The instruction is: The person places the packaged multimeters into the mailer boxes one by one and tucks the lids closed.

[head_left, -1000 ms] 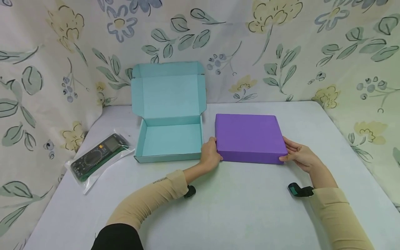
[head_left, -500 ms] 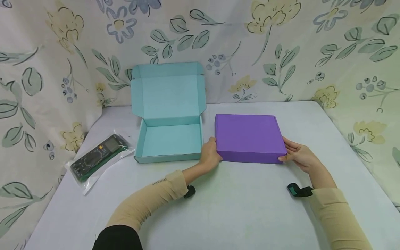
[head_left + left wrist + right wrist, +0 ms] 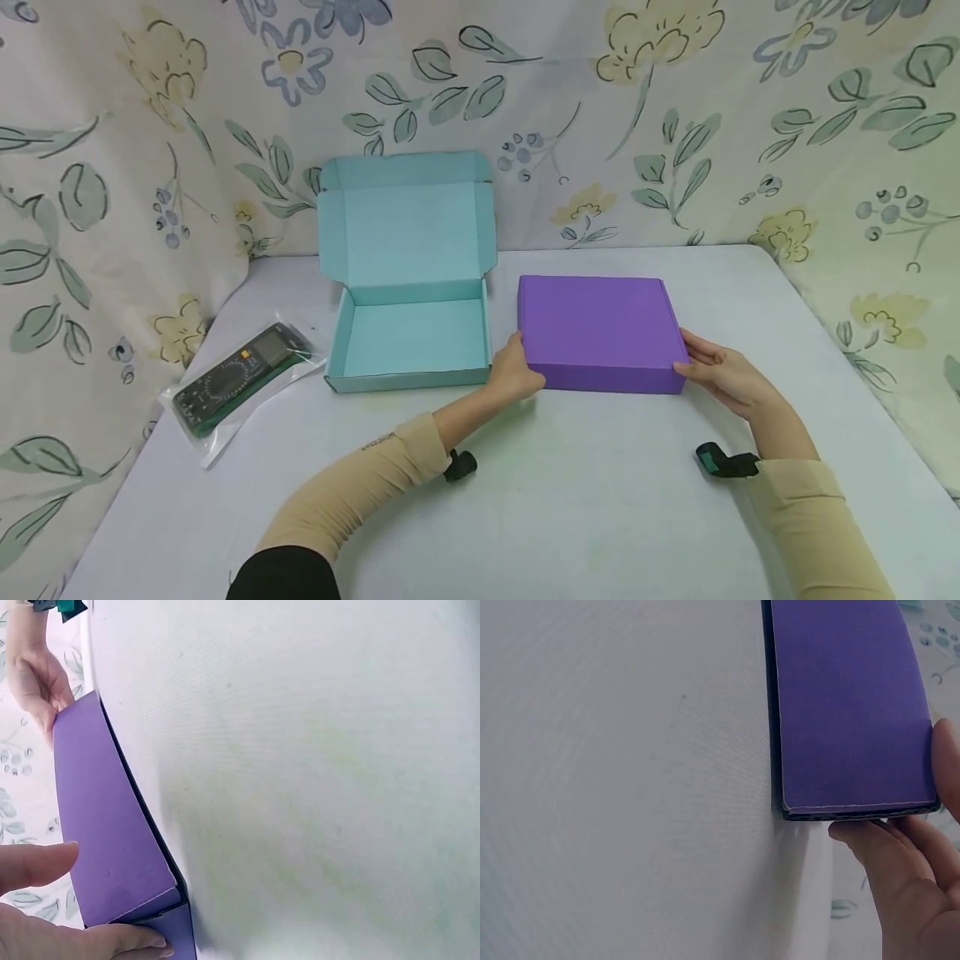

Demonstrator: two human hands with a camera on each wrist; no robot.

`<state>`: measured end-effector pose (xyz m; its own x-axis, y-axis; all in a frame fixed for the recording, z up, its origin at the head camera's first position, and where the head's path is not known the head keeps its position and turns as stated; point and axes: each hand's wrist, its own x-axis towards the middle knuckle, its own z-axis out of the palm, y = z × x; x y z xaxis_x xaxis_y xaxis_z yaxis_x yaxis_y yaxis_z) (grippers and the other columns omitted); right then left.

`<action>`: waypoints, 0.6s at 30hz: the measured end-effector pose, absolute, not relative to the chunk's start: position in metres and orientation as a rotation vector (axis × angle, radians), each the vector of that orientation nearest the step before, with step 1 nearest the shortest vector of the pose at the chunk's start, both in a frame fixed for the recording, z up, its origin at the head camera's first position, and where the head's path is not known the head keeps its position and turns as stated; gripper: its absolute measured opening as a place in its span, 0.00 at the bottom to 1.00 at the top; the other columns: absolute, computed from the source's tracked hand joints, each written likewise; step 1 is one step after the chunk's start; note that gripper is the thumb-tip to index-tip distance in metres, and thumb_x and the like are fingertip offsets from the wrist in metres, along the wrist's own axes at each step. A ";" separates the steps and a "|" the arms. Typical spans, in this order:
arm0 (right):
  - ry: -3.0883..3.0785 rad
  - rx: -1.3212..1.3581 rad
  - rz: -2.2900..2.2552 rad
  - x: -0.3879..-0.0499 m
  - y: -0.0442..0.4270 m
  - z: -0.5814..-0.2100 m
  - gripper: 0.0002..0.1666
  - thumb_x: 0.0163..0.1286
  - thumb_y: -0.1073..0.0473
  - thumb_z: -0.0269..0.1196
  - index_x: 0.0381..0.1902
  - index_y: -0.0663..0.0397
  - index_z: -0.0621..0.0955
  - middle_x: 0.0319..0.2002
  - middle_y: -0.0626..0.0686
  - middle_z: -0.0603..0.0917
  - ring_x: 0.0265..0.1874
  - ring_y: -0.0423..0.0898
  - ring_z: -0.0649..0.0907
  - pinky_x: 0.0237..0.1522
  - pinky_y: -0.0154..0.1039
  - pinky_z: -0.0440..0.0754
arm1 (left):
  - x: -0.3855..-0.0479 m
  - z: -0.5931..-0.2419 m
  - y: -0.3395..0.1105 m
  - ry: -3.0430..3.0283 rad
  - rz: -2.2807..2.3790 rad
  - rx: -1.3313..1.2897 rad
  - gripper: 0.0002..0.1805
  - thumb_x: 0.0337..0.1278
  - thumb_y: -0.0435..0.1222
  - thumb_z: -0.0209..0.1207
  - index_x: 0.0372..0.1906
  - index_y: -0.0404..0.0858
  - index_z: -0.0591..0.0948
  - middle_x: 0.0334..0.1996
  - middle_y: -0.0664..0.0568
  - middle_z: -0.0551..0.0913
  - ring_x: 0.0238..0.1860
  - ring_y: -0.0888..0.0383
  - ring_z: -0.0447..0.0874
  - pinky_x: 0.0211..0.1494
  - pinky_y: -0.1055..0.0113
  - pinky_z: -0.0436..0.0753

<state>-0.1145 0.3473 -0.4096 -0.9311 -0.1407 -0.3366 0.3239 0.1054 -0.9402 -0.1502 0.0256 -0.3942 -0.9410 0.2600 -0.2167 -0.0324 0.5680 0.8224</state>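
A closed purple cardboard box [image 3: 600,321] lies flat on the white table. My left hand [image 3: 513,372] holds its left front corner, fingers against the end and thumb over the front in the left wrist view. At the opposite end my right hand [image 3: 723,375] grips the right front corner, thumb along the upper edge and fingers at the side. In the right wrist view this end of the purple box [image 3: 851,712] shows between thumb and fingers. Just left of it stands a light-blue box [image 3: 416,337], lid raised, its inside bare.
A black multimeter [image 3: 240,375] in a clear plastic bag lies at the table's left. Floral cloth [image 3: 570,108] hangs behind and at both sides. The white table [image 3: 585,500] extends in front of the boxes. Black wrist-worn devices [image 3: 726,460] protrude near the sleeves.
My left hand has shifted slightly right at the box's corner. The right thumb has moved a little up the box's corner. The boxes and the multimeter stay put.
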 end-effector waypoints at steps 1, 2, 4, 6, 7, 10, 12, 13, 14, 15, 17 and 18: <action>2.044 0.186 -1.896 -0.115 0.347 -0.409 0.51 0.70 0.66 0.61 0.75 0.64 0.39 0.75 0.65 0.36 0.73 0.60 0.44 0.50 0.19 0.73 | -0.151 -0.395 0.025 2.480 1.328 0.188 0.44 0.44 0.20 0.59 0.71 0.26 0.56 0.61 0.33 0.72 0.60 0.41 0.73 0.61 0.50 0.76; 2.037 0.197 -1.907 -0.115 0.346 -0.409 0.51 0.70 0.66 0.61 0.75 0.64 0.39 0.75 0.65 0.36 0.73 0.59 0.44 0.50 0.19 0.74 | -0.151 -0.395 0.025 2.472 1.337 0.189 0.44 0.44 0.21 0.59 0.71 0.26 0.57 0.62 0.34 0.72 0.60 0.41 0.73 0.61 0.50 0.75; 2.031 0.210 -1.923 -0.115 0.345 -0.409 0.51 0.70 0.67 0.61 0.75 0.64 0.39 0.75 0.65 0.36 0.73 0.59 0.44 0.50 0.19 0.74 | -0.151 -0.395 0.024 2.437 1.375 0.206 0.44 0.43 0.21 0.60 0.71 0.28 0.58 0.61 0.34 0.73 0.60 0.41 0.73 0.61 0.50 0.75; 2.020 0.221 -1.945 -0.114 0.344 -0.409 0.51 0.70 0.67 0.60 0.75 0.64 0.39 0.75 0.65 0.35 0.73 0.58 0.44 0.51 0.19 0.74 | -0.151 -0.395 0.021 2.384 1.415 0.246 0.45 0.42 0.20 0.61 0.71 0.30 0.58 0.61 0.35 0.73 0.60 0.41 0.73 0.61 0.49 0.75; 2.018 0.224 -1.955 -0.113 0.343 -0.409 0.51 0.70 0.67 0.60 0.75 0.64 0.39 0.75 0.65 0.35 0.73 0.58 0.44 0.52 0.20 0.73 | -0.152 -0.394 0.020 2.354 1.432 0.264 0.46 0.41 0.20 0.61 0.72 0.31 0.58 0.62 0.36 0.73 0.60 0.41 0.73 0.62 0.48 0.74; 2.042 0.249 -1.964 -0.111 0.339 -0.407 0.50 0.70 0.68 0.59 0.75 0.65 0.40 0.75 0.65 0.36 0.74 0.58 0.44 0.58 0.23 0.69 | -0.152 -0.392 0.015 2.270 1.458 0.313 0.48 0.43 0.21 0.63 0.73 0.34 0.56 0.64 0.36 0.71 0.62 0.40 0.71 0.64 0.46 0.71; 2.117 0.260 -1.920 -0.109 0.335 -0.405 0.48 0.71 0.67 0.59 0.75 0.65 0.41 0.75 0.66 0.38 0.74 0.58 0.45 0.64 0.28 0.65 | -0.151 -0.389 0.012 2.243 1.448 0.320 0.48 0.46 0.23 0.64 0.74 0.35 0.55 0.66 0.36 0.69 0.64 0.41 0.69 0.66 0.46 0.68; 2.164 0.265 -1.888 -0.108 0.334 -0.403 0.47 0.72 0.65 0.58 0.75 0.65 0.42 0.75 0.66 0.40 0.74 0.59 0.46 0.66 0.31 0.63 | -0.151 -0.387 0.011 2.231 1.449 0.319 0.47 0.48 0.25 0.64 0.74 0.35 0.55 0.66 0.37 0.68 0.65 0.41 0.68 0.67 0.46 0.68; 2.212 0.273 -1.856 -0.107 0.332 -0.401 0.46 0.72 0.64 0.57 0.75 0.65 0.43 0.75 0.67 0.41 0.73 0.59 0.46 0.67 0.34 0.61 | -0.151 -0.386 0.010 2.231 1.445 0.323 0.46 0.50 0.26 0.64 0.75 0.35 0.55 0.67 0.37 0.68 0.66 0.41 0.67 0.68 0.46 0.67; 2.277 0.274 -1.808 -0.106 0.330 -0.399 0.45 0.74 0.61 0.57 0.75 0.65 0.43 0.74 0.67 0.43 0.73 0.60 0.47 0.69 0.37 0.60 | -0.151 -0.385 0.008 2.230 1.442 0.327 0.46 0.51 0.27 0.64 0.75 0.35 0.55 0.68 0.37 0.67 0.67 0.42 0.66 0.68 0.46 0.67; 2.367 0.308 -1.766 -0.104 0.326 -0.396 0.44 0.75 0.56 0.56 0.76 0.64 0.44 0.74 0.67 0.45 0.73 0.61 0.49 0.70 0.41 0.58 | -0.151 -0.383 0.005 2.243 1.435 0.329 0.45 0.53 0.29 0.64 0.75 0.35 0.55 0.69 0.37 0.66 0.68 0.41 0.64 0.69 0.46 0.66; 2.389 0.330 -1.777 -0.103 0.323 -0.394 0.45 0.75 0.55 0.55 0.76 0.63 0.44 0.75 0.67 0.46 0.73 0.60 0.50 0.70 0.42 0.58 | -0.151 -0.382 0.003 2.248 1.436 0.329 0.45 0.54 0.30 0.64 0.75 0.35 0.55 0.70 0.38 0.64 0.69 0.40 0.63 0.69 0.45 0.65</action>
<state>-0.1027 0.3231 -0.3938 -0.9652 0.0888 -0.2460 0.2612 0.2762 -0.9249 -0.1508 0.0033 -0.3819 -0.8702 0.4287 -0.2428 -0.0402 0.4294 0.9022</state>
